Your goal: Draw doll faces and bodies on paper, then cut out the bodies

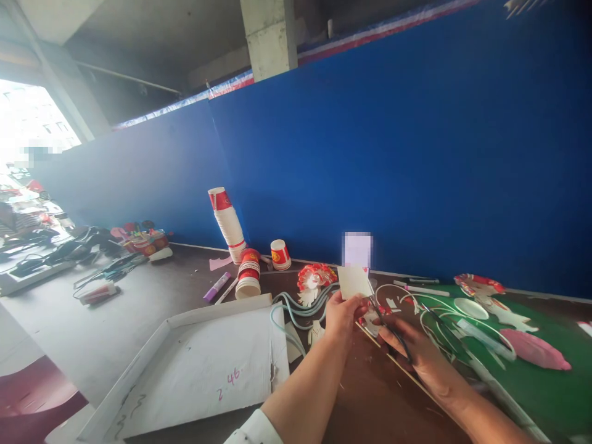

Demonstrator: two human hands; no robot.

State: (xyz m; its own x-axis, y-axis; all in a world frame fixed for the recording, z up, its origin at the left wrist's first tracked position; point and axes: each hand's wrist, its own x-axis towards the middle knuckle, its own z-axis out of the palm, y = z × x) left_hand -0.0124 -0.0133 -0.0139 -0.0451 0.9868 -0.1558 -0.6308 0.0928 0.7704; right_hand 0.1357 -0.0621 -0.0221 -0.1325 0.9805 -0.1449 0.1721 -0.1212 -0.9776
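Note:
Between the thumb and fingers of my left hand is a pale piece of paper, held up over the table. My right hand grips a pair of dark-handled scissors, whose blades reach up to the paper's right edge. Whether the blades are cutting into the paper I cannot tell. Just below them lie red and white paper scraps. Left of my left hand sits a red and white fringed cut cup, beside a bundle of pale blue cord.
A shallow white box lid lies at the left front. Behind it stand stacked paper cups, a single cup and a purple glue stick. On the green mat at right are white cable and a pink piece. A blue partition rises behind.

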